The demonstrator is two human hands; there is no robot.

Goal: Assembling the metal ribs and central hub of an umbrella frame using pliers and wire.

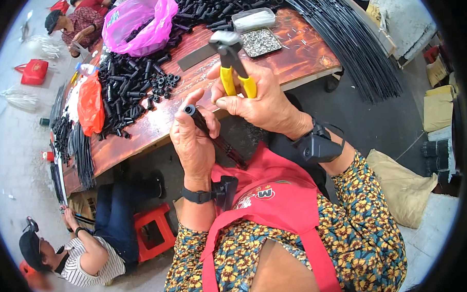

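Observation:
My left hand (195, 142) is closed around a dark tube (201, 121), whose round open end points up past the fingers while its lower part slants down toward the red apron. To its right, my right hand (268, 101) grips a pair of pliers (227, 80) by the yellow handles, which stand apart. The dark jaws point up, in front of a flat metal bar (197, 57) on the table. Tube and pliers are apart. Behind the jaws, a shallow black tray (271, 51) holds small silvery pieces, next to a clear box (236, 23) of thin white sticks.
Black tubular parts (133, 80) are heaped on the wooden table (140, 131), around a pink plastic bag (162, 17). Long black rods (354, 54) hang over its right edge. An orange bag (90, 107) lies left. A co-worker (88, 254) sits at lower left; others work at far left.

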